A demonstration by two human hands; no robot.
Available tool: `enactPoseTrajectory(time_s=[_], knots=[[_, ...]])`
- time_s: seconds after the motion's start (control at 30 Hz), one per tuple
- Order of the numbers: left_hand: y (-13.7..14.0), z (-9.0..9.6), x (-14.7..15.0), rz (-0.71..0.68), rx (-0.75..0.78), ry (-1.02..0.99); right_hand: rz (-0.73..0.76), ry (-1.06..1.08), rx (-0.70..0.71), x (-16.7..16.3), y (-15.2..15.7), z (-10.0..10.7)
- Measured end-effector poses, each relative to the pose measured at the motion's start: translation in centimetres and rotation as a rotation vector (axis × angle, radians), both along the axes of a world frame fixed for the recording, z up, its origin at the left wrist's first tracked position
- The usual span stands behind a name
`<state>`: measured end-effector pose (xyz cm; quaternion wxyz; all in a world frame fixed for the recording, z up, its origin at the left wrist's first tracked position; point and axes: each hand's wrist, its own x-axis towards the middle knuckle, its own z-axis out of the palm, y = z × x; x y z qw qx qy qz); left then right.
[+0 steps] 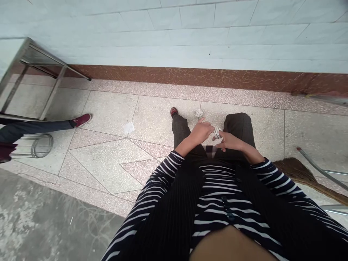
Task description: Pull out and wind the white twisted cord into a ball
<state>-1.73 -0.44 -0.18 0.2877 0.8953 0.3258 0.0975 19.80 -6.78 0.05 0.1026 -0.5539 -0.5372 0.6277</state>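
Note:
In front of my lap, my right hand point(230, 140) has its fingers closed around a small white coil point(218, 133) of what looks like cord or wire. From the other side my left hand point(200, 132) reaches over, fingers bent and their tips pinched at the coil's left edge. Part of the coil is covered by the fingers. On the floor just beyond my left hand lies another round white coil point(198, 112), flat on the tiles between my feet.
A white scrap point(128, 127) lies on the tiles. At left are a metal-framed table point(51, 95), another person's leg and red shoe point(82, 120), and a wire coil point(41, 145). At right are a broom point(296, 169) and metal legs point(318, 165). A tiled wall point(190, 36) runs ahead.

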Motion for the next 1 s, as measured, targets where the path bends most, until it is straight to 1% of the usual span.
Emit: enactPoseTrajectory(time_s=[0.07,0.13,0.23,0.33,0.37,0.43,0.53,0.63,0.73,0.8,0.9,1.0], knots=[[0.7,-0.1,0.0,0.016,-0.016,-0.036,-0.044,0.172,-0.038,-0.3,-0.4,0.2],[1.0,-0.5,0.3,0.066,-0.100,-0.093,-0.149,0.319,-0.038,-0.3,-0.6,0.7],[0.9,-1.6,0.8,0.198,-0.316,-0.194,-0.287,0.427,0.009,-0.2,-0.7,1.6],[0.6,-2.4,1.0,0.313,-0.513,-0.331,-0.347,0.485,0.051,-0.2,-1.0,2.0],[0.5,-2.5,0.9,0.315,-0.563,-0.373,-0.353,0.501,0.051,-0.3,-1.2,2.1],[0.4,-2.3,0.7,0.259,-0.637,-0.430,-0.362,0.525,0.041,-0.3,-1.3,2.3],[0.5,-1.5,0.2,0.149,-0.713,-0.468,-0.390,0.558,0.014,-0.3,-1.3,2.7],[0.3,-1.0,0.0,0.123,-0.803,-0.512,-0.407,0.606,-0.035,-0.2,-1.0,3.4],[0.0,-1.2,0.1,0.163,-0.903,-0.546,-0.419,0.638,-0.072,-0.3,-0.8,3.9],[-0.2,-1.5,0.2,0.203,-0.934,-0.575,-0.421,0.653,-0.092,-0.3,-0.8,4.1],[-0.2,-1.6,0.4,0.245,-0.929,-0.625,-0.440,0.677,-0.117,-0.3,-0.7,4.1],[-0.2,-1.4,0.6,0.299,-0.902,-0.642,-0.536,0.668,-0.109,-0.4,-0.5,3.8]])
